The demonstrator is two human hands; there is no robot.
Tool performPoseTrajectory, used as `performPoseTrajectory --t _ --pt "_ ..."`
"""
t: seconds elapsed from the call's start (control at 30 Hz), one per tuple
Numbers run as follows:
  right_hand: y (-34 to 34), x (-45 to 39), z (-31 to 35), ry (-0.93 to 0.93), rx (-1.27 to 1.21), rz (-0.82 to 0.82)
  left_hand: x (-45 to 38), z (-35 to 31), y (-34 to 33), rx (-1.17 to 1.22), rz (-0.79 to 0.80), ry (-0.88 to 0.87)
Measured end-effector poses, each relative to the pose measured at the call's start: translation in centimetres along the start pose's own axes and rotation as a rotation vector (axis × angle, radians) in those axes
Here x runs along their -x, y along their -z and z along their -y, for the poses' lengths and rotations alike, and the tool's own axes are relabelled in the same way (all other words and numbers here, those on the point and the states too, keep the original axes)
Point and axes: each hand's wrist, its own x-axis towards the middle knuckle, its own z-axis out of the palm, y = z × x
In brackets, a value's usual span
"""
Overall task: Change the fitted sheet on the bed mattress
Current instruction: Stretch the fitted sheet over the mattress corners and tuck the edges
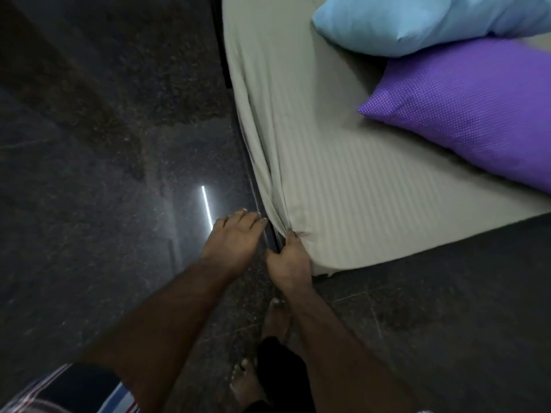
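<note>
Right hand (pixel 290 260) is pinching the fitted sheet (pixel 334 186) at the mattress corner; left hand (pixel 235 239), fingers spread, is hovering at nine o'clock. Yanking risks dragging the pillows (pixel 465 114).

One mattress (pixel 343 204) with one pale grey-green fitted sheet (pixel 268 120) on it. Two pillows toward its far right edge: one light blue pillow (pixel 417 22), one purple dotted pillow (pixel 477 114). Two hands at the near corner, the left hand (pixel 235 238) and the right hand (pixel 290 259). Two bare feet (pixel 275 318) on the dark floor (pixel 89 144) below
</note>
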Motion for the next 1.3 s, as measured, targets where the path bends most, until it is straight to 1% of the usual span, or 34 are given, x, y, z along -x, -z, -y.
performPoseTrajectory --t 0.07,0.13,0.23,0.27,0.37,0.47,0.53,0.63,0.7,0.73,0.8,0.83,0.93,1.03,1.1,1.17,1.23,1.3 --pt "0.3 -1.9 0.5 -0.078 -0.007 0.023 -2.2 1.1 0.8 -0.084 0.020 -0.111" --pt "1.1 -3.3 1.7 -0.131 0.011 0.059 -4.6 2.2 1.6 -0.162 0.005 -0.214" --pt "1.9 -5.8 2.4 -0.204 -0.035 0.174 -7.9 3.9 2.4 -0.269 -0.004 -0.386" --pt "2.0 -6.5 2.4 -0.237 -0.038 0.180 -8.8 4.6 2.5 -0.298 0.006 -0.435" --pt "1.1 -6.9 2.0 -0.286 0.016 0.130 -10.4 5.8 2.9 -0.351 0.037 -0.561" --pt "-0.3 -5.5 1.5 -0.261 -0.083 0.017 -11.7 5.6 3.9 -0.392 0.120 -0.565" --pt "-0.9 -3.9 1.5 -0.203 -0.134 -0.042 -12.5 5.4 4.2 -0.415 0.179 -0.559" --pt "-2.2 -1.1 1.8 -0.154 -0.179 -0.193 -13.4 5.2 4.3 -0.482 0.209 -0.581" --pt "-3.1 -0.2 3.0 -0.104 -0.166 -0.305 -14.3 4.7 4.6 -0.530 0.218 -0.612" --pt "-3.3 -0.5 3.7 -0.087 -0.143 -0.321 -14.8 4.2 4.7 -0.536 0.227 -0.629" --pt "-3.4 -2.5 4.6 -0.081 -0.113 -0.302 -15.9 3.2 4.7 -0.563 0.273 -0.647" --pt "-3.3 -3.7 4.6 -0.086 -0.091 -0.294 -16.5 2.9 4.7 -0.574 0.259 -0.671" --pt "-3.0 -6.2 5.0 -0.174 -0.048 -0.284 -18.3 3.3 3.6 -0.582 0.255 -0.759" --pt "-4.3 -7.6 6.2 -0.269 0.023 -0.322 -19.9 5.7 3.9 -0.461 0.231 -0.943" --pt "-4.6 -8.4 7.5 -0.375 0.064 -0.379 -21.0 7.7 4.3 -0.381 0.271 -1.049" --pt "-4.0 -9.4 8.6 -0.497 0.052 -0.320 -21.8 9.3 5.4 -0.342 0.320 -1.126" --pt "-3.4 -10.5 9.1 -0.579 0.026 -0.279 -22.4 11.5 6.9 -0.323 0.355 -1.110" --pt "-2.7 -11.3 9.6 -0.641 -0.034 -0.247 -23.6 14.6 8.4 -0.351 0.285 -1.023"
